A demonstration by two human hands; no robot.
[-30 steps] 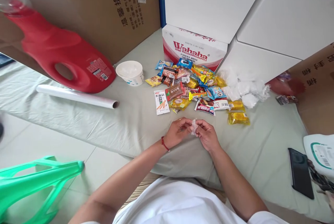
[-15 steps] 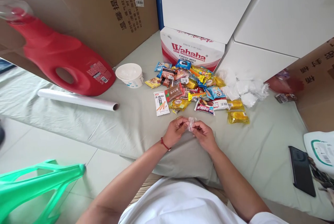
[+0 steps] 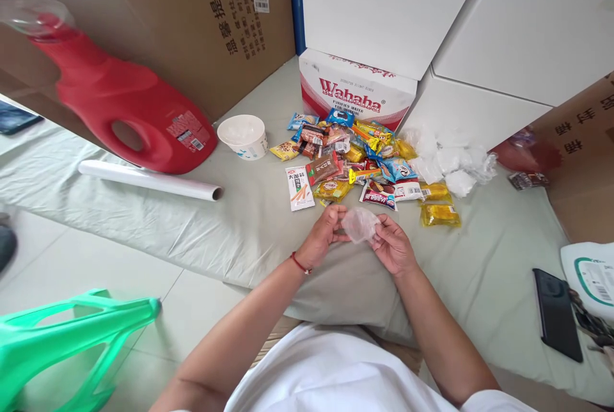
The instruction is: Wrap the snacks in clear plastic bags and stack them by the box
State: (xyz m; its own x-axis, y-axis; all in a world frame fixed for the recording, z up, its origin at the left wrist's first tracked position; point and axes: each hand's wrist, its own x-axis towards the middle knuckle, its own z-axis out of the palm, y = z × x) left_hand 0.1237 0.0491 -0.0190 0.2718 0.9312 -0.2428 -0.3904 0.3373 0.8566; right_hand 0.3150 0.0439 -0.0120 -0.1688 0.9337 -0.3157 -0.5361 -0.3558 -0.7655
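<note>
Both hands hold a small clear plastic bag point(image 3: 359, 224) stretched between them over the pale green sheet point(image 3: 240, 226). My left hand point(image 3: 323, 236), with a red string at the wrist, pinches the bag's left edge. My right hand point(image 3: 394, 247) pinches its right edge. Just beyond the hands lies a heap of wrapped snacks point(image 3: 357, 159), with a white stick-snack packet point(image 3: 298, 187) at its left and yellow packets point(image 3: 439, 213) at its right.
A white paper bowl point(image 3: 242, 135), a white tube point(image 3: 148, 180) and a red detergent jug point(image 3: 125, 108) lie at the left. A Wahaha carton point(image 3: 357, 89), crumpled clear bags point(image 3: 451, 159) and cardboard boxes stand behind. A black phone point(image 3: 556, 313) lies right; a green stool point(image 3: 71, 335) near left.
The small crumpled bag between my fingers has been pulled open wider, and both hands have risen slightly toward the snack heap and moved apart.
</note>
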